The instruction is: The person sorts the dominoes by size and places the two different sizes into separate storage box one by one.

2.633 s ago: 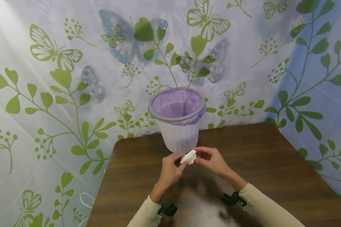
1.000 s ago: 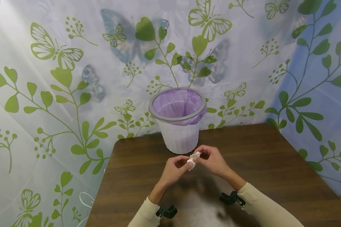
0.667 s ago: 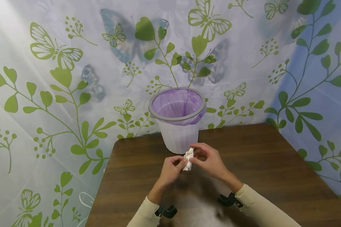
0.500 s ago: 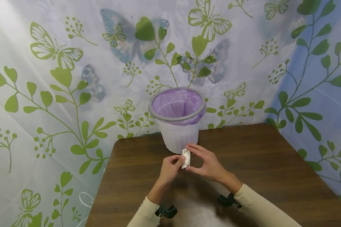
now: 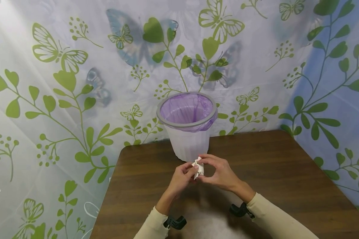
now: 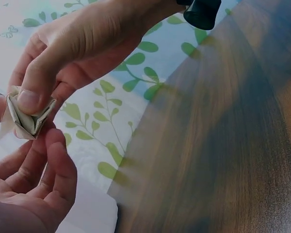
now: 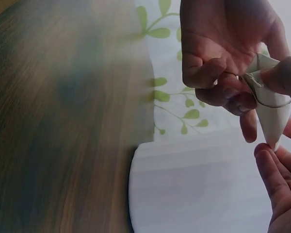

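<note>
A small folded piece of white paper (image 5: 200, 170) is held between both hands, just in front of a white bin (image 5: 189, 142). My left hand (image 5: 180, 179) pinches its left side between thumb and fingers. Spread over its length, my right hand (image 5: 221, 172) grips it with the index finger at the top end and the thumb at the bottom. Creased, layered folds show in the paper (image 6: 25, 119) in the left wrist view. From the right wrist, the paper (image 7: 272, 116) tapers to a point near the right fingertips (image 7: 266, 158).
The bin's grey rim (image 5: 186, 125) holds a purple liner (image 5: 207, 108), and it stands at the back of a dark wooden table (image 5: 257, 166). Behind hangs a sheet (image 5: 179, 49) printed with butterflies and leaves. Black wrist mounts (image 5: 176, 222) sit at the sleeve cuffs.
The paper has been turned from slanting to more upright between the hands. My right fingers shifted from its right side to its two ends; the left hand keeps its pinch. The bin has not moved.
</note>
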Demonstrator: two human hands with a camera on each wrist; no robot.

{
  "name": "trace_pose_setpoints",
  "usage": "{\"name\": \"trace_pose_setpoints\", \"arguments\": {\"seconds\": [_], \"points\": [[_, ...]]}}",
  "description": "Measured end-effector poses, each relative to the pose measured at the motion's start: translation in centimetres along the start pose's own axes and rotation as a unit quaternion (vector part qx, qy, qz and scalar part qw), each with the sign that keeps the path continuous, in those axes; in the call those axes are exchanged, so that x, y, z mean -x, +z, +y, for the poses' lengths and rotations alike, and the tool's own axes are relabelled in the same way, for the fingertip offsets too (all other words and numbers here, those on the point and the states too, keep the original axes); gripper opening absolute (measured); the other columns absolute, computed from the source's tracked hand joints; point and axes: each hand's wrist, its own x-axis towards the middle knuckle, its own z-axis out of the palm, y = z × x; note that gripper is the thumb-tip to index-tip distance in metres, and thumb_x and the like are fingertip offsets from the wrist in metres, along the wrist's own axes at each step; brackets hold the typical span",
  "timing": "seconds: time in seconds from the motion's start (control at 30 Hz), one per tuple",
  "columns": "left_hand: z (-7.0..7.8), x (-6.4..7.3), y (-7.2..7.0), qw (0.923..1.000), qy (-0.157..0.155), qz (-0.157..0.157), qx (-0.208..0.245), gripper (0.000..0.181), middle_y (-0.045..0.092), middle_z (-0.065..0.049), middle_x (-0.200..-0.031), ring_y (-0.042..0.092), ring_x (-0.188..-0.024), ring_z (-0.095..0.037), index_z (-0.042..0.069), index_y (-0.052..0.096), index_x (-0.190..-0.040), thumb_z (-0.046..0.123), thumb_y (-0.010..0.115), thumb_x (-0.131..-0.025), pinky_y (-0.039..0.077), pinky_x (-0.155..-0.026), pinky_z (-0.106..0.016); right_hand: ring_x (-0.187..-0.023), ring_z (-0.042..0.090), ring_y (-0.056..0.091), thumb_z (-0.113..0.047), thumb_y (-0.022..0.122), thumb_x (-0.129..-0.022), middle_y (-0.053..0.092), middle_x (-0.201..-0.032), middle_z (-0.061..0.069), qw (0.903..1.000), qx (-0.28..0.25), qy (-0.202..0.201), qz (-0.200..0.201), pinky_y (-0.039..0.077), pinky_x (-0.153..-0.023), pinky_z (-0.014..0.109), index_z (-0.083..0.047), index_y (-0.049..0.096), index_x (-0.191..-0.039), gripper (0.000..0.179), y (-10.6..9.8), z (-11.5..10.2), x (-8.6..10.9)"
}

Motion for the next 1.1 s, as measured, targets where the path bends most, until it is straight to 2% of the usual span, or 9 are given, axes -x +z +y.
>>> {"name": "trace_pose_setpoints", "arguments": {"seconds": [0.13,0.27,0.33,0.4,0.57,0.7,0.83,0.97,1.1], "points": [[0.0,0.0,0.2,0.9997,0.020,-0.014,-0.001,0.042,0.072,-0.011,-0.105,0.070,-0.080,-0.014,0.010,0.058,-0.135,0.030,0.065,-0.099,0.058,-0.068,-0.028,-0.104,0.021,0.070,-0.015,0.087,-0.074,0.072,-0.115,0.002,0.9979,-0.027,-0.033,0.049,0.057,-0.089,0.025,-0.018,0.073,-0.102,0.031,0.1,0.4,0.0],[0.2,0.0,0.4,0.9972,0.067,-0.005,-0.032,0.036,0.069,-0.020,-0.106,0.069,-0.082,-0.013,0.005,0.060,-0.132,0.017,0.065,-0.098,0.056,-0.067,-0.023,-0.090,0.016,0.072,-0.002,0.082,-0.080,0.075,-0.101,0.000,0.9926,-0.043,-0.064,0.094,0.056,-0.077,0.019,-0.016,0.075,-0.096,0.023,0.0,0.9,-0.3],[0.2,0.1,0.4,0.9959,0.081,-0.002,-0.041,0.031,0.069,-0.021,-0.106,0.069,-0.084,-0.014,0.003,0.064,-0.128,0.015,0.064,-0.099,0.057,-0.069,-0.023,-0.092,0.014,0.072,-0.006,0.082,-0.081,0.075,-0.104,-0.001,0.9940,-0.036,-0.062,0.082,0.055,-0.080,0.018,-0.015,0.076,-0.103,0.024,-0.1,1.2,-0.4],[-0.1,-0.2,0.2,0.9965,0.075,-0.008,-0.037,0.030,0.069,-0.017,-0.109,0.069,-0.086,-0.015,0.006,0.066,-0.127,0.018,0.064,-0.099,0.059,-0.073,-0.029,-0.097,0.013,0.072,-0.011,0.083,-0.082,0.075,-0.108,-0.003,0.9962,-0.019,-0.051,0.067,0.056,-0.084,0.020,-0.016,0.077,-0.106,0.024,-0.2,1.3,-0.4],[-0.2,-0.1,-0.2,0.9985,0.021,-0.048,0.015,0.033,0.071,-0.014,-0.116,0.070,-0.090,-0.016,0.003,0.065,-0.128,0.019,0.064,-0.099,0.061,-0.079,-0.038,-0.106,0.014,0.071,-0.022,0.083,-0.084,0.073,-0.116,-0.003,0.9991,-0.004,-0.024,0.034,0.057,-0.087,0.026,-0.017,0.075,-0.113,0.030,-0.4,1.2,0.1],[-0.1,-0.1,-0.4,0.9992,0.007,-0.019,0.034,0.034,0.073,-0.017,-0.110,0.070,-0.087,-0.015,-0.004,0.064,-0.124,0.015,0.068,-0.096,0.058,-0.073,-0.026,-0.118,0.016,0.065,-0.038,0.085,-0.080,0.067,-0.130,-0.004,0.9997,-0.007,-0.012,-0.021,0.056,-0.094,0.036,-0.016,0.066,-0.131,0.059,-0.6,0.8,0.3],[-0.2,-0.1,-0.7,0.9989,0.007,0.019,0.043,0.032,0.073,-0.013,-0.101,0.068,-0.082,-0.014,-0.008,0.063,-0.120,0.010,0.070,-0.094,0.057,-0.068,-0.024,-0.129,0.018,0.057,-0.045,0.088,-0.074,0.058,-0.143,-0.004,0.9975,-0.009,-0.022,-0.067,0.053,-0.100,0.044,-0.020,0.051,-0.147,0.085,-0.5,0.6,0.2],[-0.4,-0.1,-0.8,0.9981,0.006,0.033,0.052,0.030,0.071,-0.009,-0.095,0.067,-0.079,-0.014,-0.009,0.062,-0.117,0.006,0.070,-0.092,0.055,-0.066,-0.024,-0.135,0.018,0.053,-0.041,0.089,-0.074,0.053,-0.149,-0.002,0.9957,-0.015,-0.033,-0.085,0.050,-0.104,0.042,-0.021,0.043,-0.152,0.093,-0.4,0.7,0.2],[-0.3,-0.2,-0.8,0.9965,0.004,0.040,0.073,0.030,0.073,-0.011,-0.100,0.068,-0.082,-0.014,-0.008,0.062,-0.119,0.005,0.069,-0.093,0.057,-0.067,-0.024,-0.133,0.020,0.055,-0.039,0.087,-0.077,0.054,-0.148,0.000,0.9965,-0.017,-0.029,-0.077,0.050,-0.104,0.038,-0.013,0.045,-0.151,0.088,-0.3,0.7,0.2]]}}
